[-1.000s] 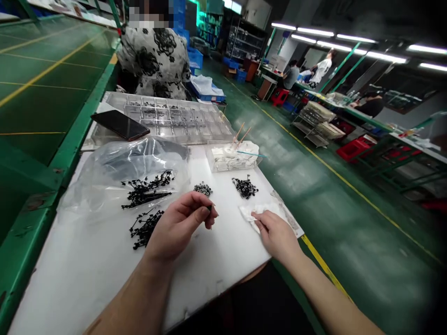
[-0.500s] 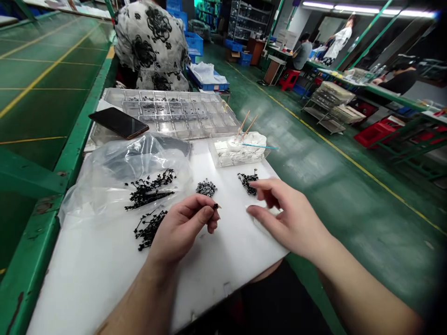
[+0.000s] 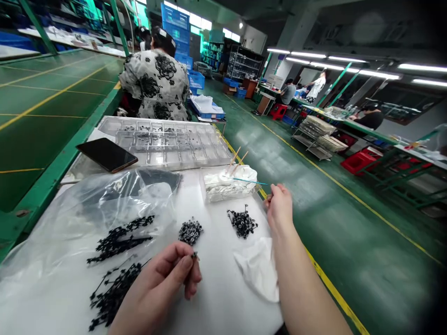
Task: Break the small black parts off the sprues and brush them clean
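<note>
My left hand (image 3: 167,284) pinches a small black part (image 3: 194,255) between thumb and forefinger; its exact kind is too small to make out. At the far right corner of the white work surface, my right hand (image 3: 279,202) has its fingers closed at the end of a thin blue stick (image 3: 249,180). The stick's other end rests on white cloth in a clear box (image 3: 228,193). Small dark rings (image 3: 190,231) lie heaped beyond my left hand. A pile of black parts with thin stems (image 3: 242,223) sits nearer my right arm, above a white cloth (image 3: 260,270).
Black stemmed pieces (image 3: 118,239) lie on a clear plastic bag (image 3: 70,218), with another heap (image 3: 113,293) closer in. A phone (image 3: 107,154) rests by a divided clear tray (image 3: 167,144). Beyond it sits a co-worker in a patterned top (image 3: 157,83).
My right hand has moved up and away, from beside the black pile to the blue stick's end, and its fingers have closed. My left hand keeps its pinch. The view has tilted upward.
</note>
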A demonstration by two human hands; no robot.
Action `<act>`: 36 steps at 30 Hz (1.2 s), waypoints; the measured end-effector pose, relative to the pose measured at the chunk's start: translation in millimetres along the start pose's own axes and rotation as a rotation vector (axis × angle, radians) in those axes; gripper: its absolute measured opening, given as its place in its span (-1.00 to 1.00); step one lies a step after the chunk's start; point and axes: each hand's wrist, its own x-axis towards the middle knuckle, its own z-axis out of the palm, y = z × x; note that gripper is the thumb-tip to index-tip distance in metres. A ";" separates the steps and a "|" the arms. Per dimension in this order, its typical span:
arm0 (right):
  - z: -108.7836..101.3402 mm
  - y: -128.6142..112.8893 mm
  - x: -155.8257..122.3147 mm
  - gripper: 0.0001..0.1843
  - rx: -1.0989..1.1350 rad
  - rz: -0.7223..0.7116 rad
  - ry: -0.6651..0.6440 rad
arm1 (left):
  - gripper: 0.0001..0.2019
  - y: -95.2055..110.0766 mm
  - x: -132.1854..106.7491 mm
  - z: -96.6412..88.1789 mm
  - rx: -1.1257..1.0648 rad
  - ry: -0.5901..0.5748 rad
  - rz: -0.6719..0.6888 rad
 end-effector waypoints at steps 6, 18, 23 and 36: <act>10.9 5.2 -2.2 -0.59 0.176 0.199 -0.122 | -0.46 -3.3 5.3 3.0 0.028 0.099 -0.109; 1.9 -21.0 -27.1 -0.48 0.303 0.071 -0.240 | -0.61 -1.5 8.3 -4.8 0.111 0.107 -0.060; 3.3 -25.4 -52.1 -0.61 0.350 0.030 -0.441 | -0.67 -7.9 5.5 -10.4 0.167 0.073 0.023; 6.6 -23.7 -84.4 -0.82 0.240 -0.011 -0.675 | -0.85 -6.0 -0.2 -4.4 0.154 0.252 0.254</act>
